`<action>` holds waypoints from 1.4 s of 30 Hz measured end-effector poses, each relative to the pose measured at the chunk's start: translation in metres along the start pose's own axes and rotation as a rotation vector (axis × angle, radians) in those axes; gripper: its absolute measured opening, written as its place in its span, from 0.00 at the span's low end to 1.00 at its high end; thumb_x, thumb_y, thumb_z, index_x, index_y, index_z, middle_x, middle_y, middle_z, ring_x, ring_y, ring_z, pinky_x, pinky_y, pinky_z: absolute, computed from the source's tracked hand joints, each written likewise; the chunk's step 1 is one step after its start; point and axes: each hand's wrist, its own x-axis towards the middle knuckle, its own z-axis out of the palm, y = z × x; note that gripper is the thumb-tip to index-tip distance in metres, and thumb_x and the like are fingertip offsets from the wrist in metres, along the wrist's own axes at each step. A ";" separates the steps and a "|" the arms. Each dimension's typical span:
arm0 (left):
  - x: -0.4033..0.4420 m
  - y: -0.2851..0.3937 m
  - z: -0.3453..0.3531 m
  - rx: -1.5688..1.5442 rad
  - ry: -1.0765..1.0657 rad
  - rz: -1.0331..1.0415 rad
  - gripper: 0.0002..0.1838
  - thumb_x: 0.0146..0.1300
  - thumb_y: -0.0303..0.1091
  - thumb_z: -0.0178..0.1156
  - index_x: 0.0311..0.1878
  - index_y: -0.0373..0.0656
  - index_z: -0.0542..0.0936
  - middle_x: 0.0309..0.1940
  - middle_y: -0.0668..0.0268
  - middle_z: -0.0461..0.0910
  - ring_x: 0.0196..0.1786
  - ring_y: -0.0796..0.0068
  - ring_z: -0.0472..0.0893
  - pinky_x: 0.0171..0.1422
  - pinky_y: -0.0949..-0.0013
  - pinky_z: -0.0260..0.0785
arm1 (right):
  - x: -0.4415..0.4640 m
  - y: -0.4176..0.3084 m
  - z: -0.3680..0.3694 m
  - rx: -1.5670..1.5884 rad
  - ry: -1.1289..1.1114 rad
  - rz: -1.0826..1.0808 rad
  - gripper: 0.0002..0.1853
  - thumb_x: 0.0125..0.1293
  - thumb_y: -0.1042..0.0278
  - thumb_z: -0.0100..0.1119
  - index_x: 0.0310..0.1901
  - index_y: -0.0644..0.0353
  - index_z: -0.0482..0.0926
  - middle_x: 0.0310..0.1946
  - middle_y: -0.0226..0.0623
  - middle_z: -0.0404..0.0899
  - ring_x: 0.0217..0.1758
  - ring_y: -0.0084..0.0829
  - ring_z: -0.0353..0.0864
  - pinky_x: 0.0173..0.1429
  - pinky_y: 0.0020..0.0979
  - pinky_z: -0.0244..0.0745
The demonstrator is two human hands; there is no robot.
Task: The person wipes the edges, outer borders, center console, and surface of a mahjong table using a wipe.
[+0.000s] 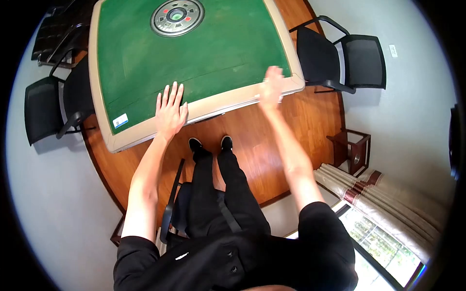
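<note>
In the head view, my left hand (171, 112) lies flat with fingers spread across the beige rim and green felt of a mahjong table (194, 63). At the near right part of the rim is my right hand (271, 91), smeared by motion. Small whitish bits show at both sides of it, too blurred to name. Its fingers cannot be made out clearly. A round grey console (177, 17) with red dots sits in the felt's middle. Left of my left hand, a small white and blue label or packet (120, 120) lies at the felt's corner.
Black chairs stand at the table's left (58, 102) and right (335, 60). Another chair (174, 208) is beside my legs. A dark wooden stand (352, 150), a curtain (378, 201) and a window (383, 242) are at the right. The wooden floor (252, 160) shows below.
</note>
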 end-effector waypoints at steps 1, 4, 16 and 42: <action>-0.001 -0.001 0.004 0.003 0.008 0.000 0.37 0.84 0.51 0.51 0.92 0.57 0.61 0.92 0.65 0.59 0.92 0.55 0.58 0.95 0.44 0.48 | -0.012 -0.035 0.006 0.048 0.031 -0.129 0.40 0.72 0.64 0.53 0.85 0.71 0.63 0.87 0.64 0.61 0.92 0.61 0.56 0.94 0.58 0.45; 0.000 -0.001 0.002 0.011 -0.019 -0.007 0.36 0.85 0.50 0.50 0.92 0.58 0.61 0.93 0.65 0.58 0.93 0.55 0.58 0.95 0.44 0.48 | -0.060 -0.170 0.014 0.260 -0.058 -0.198 0.34 0.76 0.63 0.55 0.79 0.74 0.70 0.82 0.64 0.69 0.87 0.60 0.67 0.89 0.59 0.59; 0.002 0.002 -0.005 0.003 -0.024 -0.002 0.34 0.84 0.44 0.50 0.91 0.58 0.64 0.92 0.66 0.61 0.92 0.56 0.60 0.95 0.47 0.49 | -0.015 -0.079 -0.004 0.108 0.127 -0.359 0.29 0.70 0.73 0.59 0.72 0.70 0.80 0.74 0.55 0.81 0.80 0.56 0.79 0.84 0.57 0.72; 0.006 0.002 -0.004 0.044 -0.028 0.021 0.35 0.82 0.42 0.51 0.91 0.52 0.64 0.92 0.61 0.60 0.92 0.51 0.60 0.94 0.44 0.48 | -0.049 -0.196 0.016 0.053 -0.125 -0.305 0.34 0.77 0.67 0.51 0.80 0.78 0.67 0.82 0.62 0.69 0.90 0.53 0.64 0.93 0.51 0.57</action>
